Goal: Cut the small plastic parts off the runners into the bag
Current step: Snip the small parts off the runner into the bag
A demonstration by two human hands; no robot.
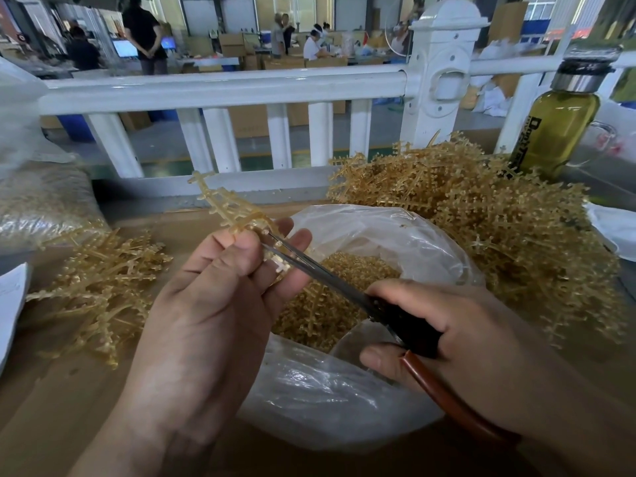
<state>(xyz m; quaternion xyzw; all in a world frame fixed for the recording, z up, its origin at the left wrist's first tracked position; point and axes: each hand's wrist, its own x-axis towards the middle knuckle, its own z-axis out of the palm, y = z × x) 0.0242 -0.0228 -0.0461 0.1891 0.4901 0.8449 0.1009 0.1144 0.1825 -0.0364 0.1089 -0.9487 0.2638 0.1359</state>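
My left hand (213,304) pinches a tan plastic runner (225,203) that sticks up and away from my fingers, above the open clear bag (371,225). My right hand (457,339) grips black-handled scissors (330,275) whose slightly parted blades reach the runner's lower end at my left fingertips. Several small tan cut parts (351,270) fill the bottom of the bag under the blades. A brown band (447,397) runs along my right hand.
A large heap of uncut runners (481,218) lies right of the bag. A smaller pile of runners (103,287) lies on the left. A glass bottle (557,122) stands at the back right. A white railing (223,87) borders the table's far edge; a filled bag (41,201) sits left.
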